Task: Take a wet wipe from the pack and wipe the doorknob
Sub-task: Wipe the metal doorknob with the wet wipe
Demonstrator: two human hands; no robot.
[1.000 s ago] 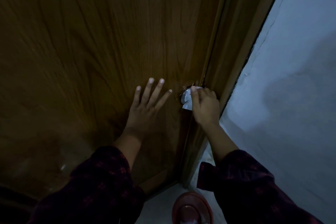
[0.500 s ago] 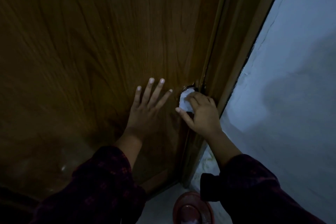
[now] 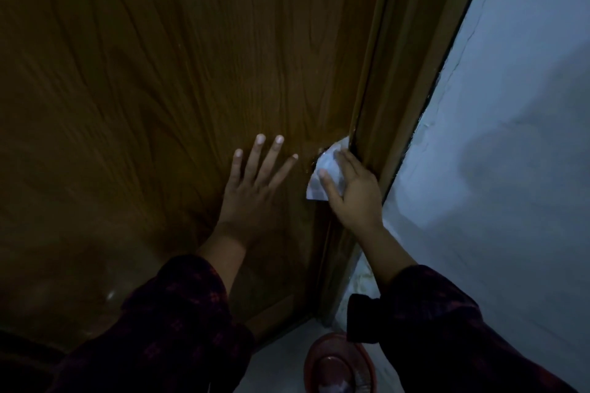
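Wood-grain brown door (image 3: 178, 80), dimly lit, viewed from above. The left hand (image 3: 252, 188) lies flat against the door, fingers spread apart and holding nothing. The right hand (image 3: 354, 191) is closed over a white wet wipe (image 3: 322, 169), pressing it onto the doorknob at the door's right edge, just beside the door frame (image 3: 399, 80); the knob itself is almost wholly hidden. A pale wall (image 3: 510, 137) lies to the right. Dark patterned sleeves cover both forearms.

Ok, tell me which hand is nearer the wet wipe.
Right. The right hand presses the wet wipe at the door's edge; the left hand lies flat on the door beside it, not touching.
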